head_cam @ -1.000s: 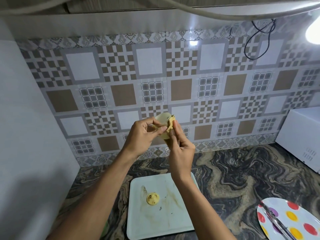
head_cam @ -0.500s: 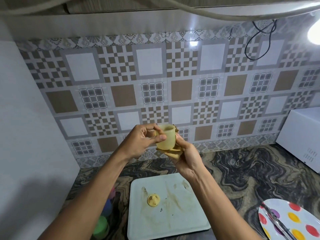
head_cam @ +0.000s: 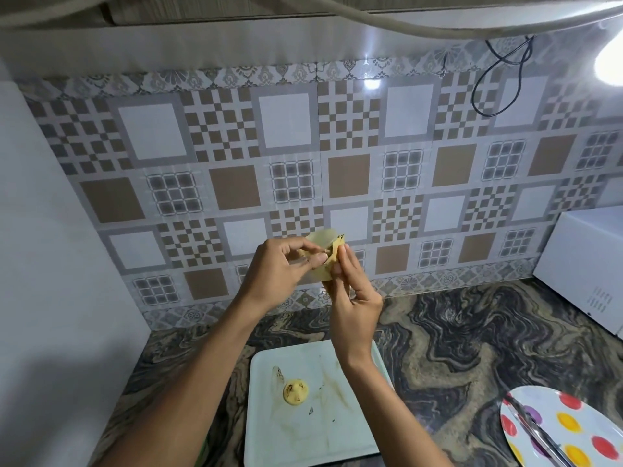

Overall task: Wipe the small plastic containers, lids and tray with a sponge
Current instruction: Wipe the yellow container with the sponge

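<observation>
So my left hand (head_cam: 281, 269) is raised up in front of the tiles (head_cam: 350, 170), fingers curled and pinching the little yellow container (head_cam: 320, 241). My right hand (head_cam: 354, 299) pinches the sponge (head_cam: 332, 257) right against it. Down below on the table (head_cam: 472, 348), the stained tray (head_cam: 337, 443) has a yellow lid (head_cam: 295, 393) on it.

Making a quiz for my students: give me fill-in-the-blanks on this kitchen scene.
1. The left hand grips a small plastic ____.
2. The right hand presses a yellow ____ against it.
3. A yellow lid lies on the white ____.
Missing: container; sponge; tray.
</observation>
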